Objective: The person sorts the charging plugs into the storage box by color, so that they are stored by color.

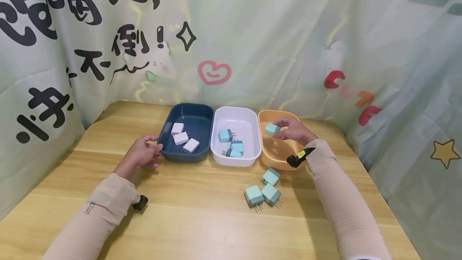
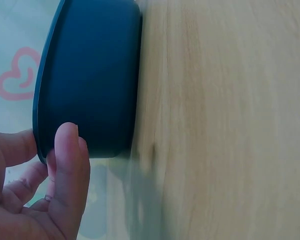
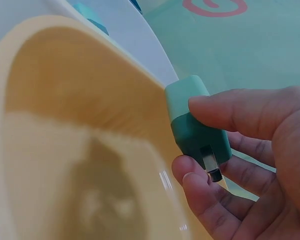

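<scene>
Over the orange bin point(image 1: 277, 159), my right hand point(image 1: 294, 130) pinches a green two-tone plug-in charger point(image 3: 197, 120) between thumb and fingers. Its metal prong points down toward the fingertips in the right wrist view. My left hand point(image 1: 141, 153) is at the left corner of the navy bin point(image 1: 195, 157), thumb and fingers on either side of its rim point(image 2: 37, 115). Several white chargers point(image 1: 191, 145) lie inside the navy bin. The white bin point(image 1: 236, 161) in the middle holds blue chargers point(image 1: 225, 135) with darker ends.
Three green chargers point(image 1: 254, 196) lie grouped on the wooden table point(image 1: 202, 220) in front of the orange bin, prongs showing on two. The three bins stand side by side near the back edge. A printed curtain point(image 1: 260, 43) hangs behind and around the table.
</scene>
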### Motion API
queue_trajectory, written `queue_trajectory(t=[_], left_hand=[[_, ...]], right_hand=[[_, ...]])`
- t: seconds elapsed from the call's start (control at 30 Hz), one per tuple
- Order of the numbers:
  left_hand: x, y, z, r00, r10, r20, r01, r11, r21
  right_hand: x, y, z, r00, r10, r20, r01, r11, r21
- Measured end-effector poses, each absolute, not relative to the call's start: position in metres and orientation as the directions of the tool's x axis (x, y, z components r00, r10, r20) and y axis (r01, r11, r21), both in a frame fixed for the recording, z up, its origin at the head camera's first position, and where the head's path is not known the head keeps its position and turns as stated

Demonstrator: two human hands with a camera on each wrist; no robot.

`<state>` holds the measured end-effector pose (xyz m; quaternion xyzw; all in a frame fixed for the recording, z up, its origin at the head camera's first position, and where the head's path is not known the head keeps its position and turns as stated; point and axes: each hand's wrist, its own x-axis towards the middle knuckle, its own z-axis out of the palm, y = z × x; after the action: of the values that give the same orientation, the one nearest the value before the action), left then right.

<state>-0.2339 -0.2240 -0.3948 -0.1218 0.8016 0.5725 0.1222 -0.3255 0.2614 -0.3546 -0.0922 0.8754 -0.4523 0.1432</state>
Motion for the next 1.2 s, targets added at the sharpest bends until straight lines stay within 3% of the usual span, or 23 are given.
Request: queue_trajectory(t=[0.7,1.2], left_hand=[[-0.235,-0.224,-0.395,-0.936,-0.071,-0.344,-0.348,0.307,0.886],[-0.235,-0.223,-0.397,-0.938,-0.078,-0.338,-0.345,0.324,0.881]], right_hand=[[-0.334,0.263,-0.361,-0.948,-0.285,-0.143,-0.032,0.532,-0.846],[-0.304,0.276,-0.361,-0.946,-0.306,-0.110,-0.055,0.482,-0.875]])
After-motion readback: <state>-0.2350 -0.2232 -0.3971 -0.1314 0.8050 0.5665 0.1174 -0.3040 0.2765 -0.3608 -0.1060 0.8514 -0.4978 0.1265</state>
